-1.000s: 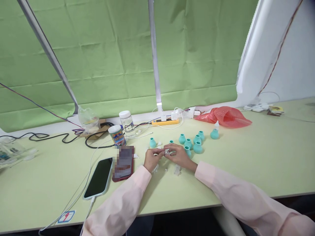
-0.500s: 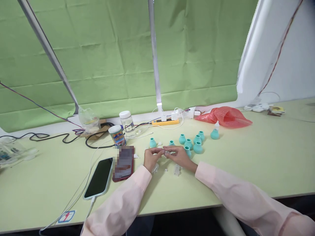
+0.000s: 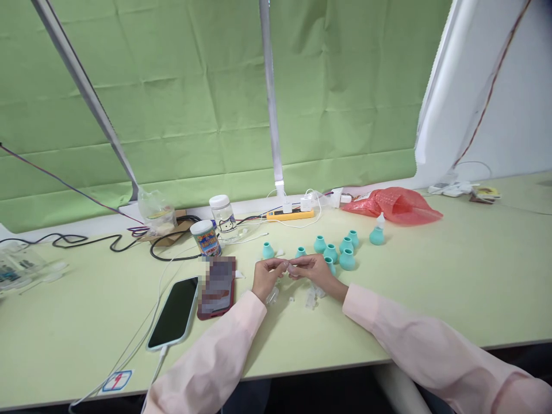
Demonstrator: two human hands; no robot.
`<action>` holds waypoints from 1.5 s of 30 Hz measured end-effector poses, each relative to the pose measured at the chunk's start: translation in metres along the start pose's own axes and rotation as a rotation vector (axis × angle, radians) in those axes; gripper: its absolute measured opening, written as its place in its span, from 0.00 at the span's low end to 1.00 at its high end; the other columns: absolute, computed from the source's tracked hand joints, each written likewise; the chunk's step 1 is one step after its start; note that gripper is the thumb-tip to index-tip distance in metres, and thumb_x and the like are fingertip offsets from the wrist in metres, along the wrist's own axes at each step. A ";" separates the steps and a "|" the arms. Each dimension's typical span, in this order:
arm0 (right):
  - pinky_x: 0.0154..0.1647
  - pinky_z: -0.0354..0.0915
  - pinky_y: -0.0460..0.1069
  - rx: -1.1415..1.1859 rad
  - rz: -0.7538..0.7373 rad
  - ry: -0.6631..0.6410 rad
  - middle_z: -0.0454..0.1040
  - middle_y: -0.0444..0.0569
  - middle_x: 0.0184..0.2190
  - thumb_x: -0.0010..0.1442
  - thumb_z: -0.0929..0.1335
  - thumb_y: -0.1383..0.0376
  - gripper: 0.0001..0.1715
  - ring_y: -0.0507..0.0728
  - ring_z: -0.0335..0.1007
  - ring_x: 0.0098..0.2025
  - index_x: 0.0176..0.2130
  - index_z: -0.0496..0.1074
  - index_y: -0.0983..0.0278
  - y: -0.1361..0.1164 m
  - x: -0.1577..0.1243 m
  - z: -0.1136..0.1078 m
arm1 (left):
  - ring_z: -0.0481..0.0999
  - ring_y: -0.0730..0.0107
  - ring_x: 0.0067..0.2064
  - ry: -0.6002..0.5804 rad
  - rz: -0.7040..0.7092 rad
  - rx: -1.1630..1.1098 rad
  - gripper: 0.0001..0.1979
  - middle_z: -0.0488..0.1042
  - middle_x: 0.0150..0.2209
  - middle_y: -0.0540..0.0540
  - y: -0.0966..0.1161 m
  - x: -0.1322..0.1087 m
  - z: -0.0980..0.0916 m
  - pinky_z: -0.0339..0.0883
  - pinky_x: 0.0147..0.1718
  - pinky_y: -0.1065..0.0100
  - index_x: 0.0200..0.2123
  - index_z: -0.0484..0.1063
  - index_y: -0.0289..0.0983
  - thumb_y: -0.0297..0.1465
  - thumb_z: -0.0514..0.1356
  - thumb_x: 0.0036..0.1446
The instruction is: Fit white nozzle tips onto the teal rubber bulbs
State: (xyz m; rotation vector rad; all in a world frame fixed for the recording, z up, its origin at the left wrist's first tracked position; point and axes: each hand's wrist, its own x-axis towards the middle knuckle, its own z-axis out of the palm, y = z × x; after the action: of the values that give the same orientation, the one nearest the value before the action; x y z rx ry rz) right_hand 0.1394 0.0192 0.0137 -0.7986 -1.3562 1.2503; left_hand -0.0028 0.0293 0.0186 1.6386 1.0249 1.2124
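Observation:
My left hand [image 3: 268, 277] and my right hand [image 3: 313, 270] meet over the table, fingertips pinched together around a small clear piece [image 3: 288, 268], mostly hidden by the fingers. Below them lie several translucent plastic parts [image 3: 311, 298], and another clear part [image 3: 272, 295] is beside my left wrist. Several teal rubber bulbs [image 3: 330, 253] with open necks stand beyond and right of my right hand. One teal bulb [image 3: 268, 250] is behind my left hand. Farther right, a teal bulb [image 3: 376, 236] carries a white nozzle [image 3: 380, 221].
Two phones, one with a red case [image 3: 217, 287] and one charging [image 3: 173, 313], lie left of my hands. Behind them stand a labelled can [image 3: 206, 238] and a clear jar [image 3: 223, 217]. A yellow power strip [image 3: 290, 215] and red bubble wrap [image 3: 392, 206] lie along the back.
My fingertips have shifted slightly around the small piece, which now shows less. My right hand has turned a little; the things on the table stay where they were.

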 end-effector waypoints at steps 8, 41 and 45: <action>0.31 0.66 0.51 0.107 0.083 -0.035 0.73 0.47 0.22 0.37 0.71 0.66 0.14 0.53 0.69 0.24 0.29 0.73 0.68 -0.003 -0.003 0.002 | 0.66 0.73 0.27 0.107 0.511 0.463 0.08 0.68 0.23 0.47 0.003 -0.005 0.000 0.61 0.26 0.71 0.27 0.70 0.34 0.31 0.53 0.49; 0.27 0.67 0.47 0.185 0.198 -0.005 0.73 0.53 0.32 0.42 0.69 0.65 0.29 0.54 0.70 0.28 0.45 0.62 0.69 -0.007 -0.001 -0.006 | 0.67 0.68 0.38 -0.082 0.580 0.597 0.09 0.67 0.34 0.44 0.004 -0.003 -0.002 0.64 0.36 0.64 0.35 0.65 0.36 0.31 0.53 0.49; 0.29 0.67 0.48 0.179 0.169 -0.026 0.73 0.51 0.30 0.41 0.70 0.66 0.30 0.54 0.70 0.29 0.46 0.62 0.68 -0.009 -0.001 -0.006 | 0.67 0.68 0.38 -0.058 0.583 0.610 0.09 0.67 0.34 0.44 0.000 -0.002 -0.001 0.64 0.36 0.64 0.36 0.64 0.35 0.31 0.53 0.49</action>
State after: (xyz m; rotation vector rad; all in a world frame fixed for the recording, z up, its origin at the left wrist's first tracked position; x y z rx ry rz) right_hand 0.1468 0.0171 0.0214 -0.7848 -1.1970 1.4965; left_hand -0.0041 0.0274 0.0182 2.5635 0.9648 1.2669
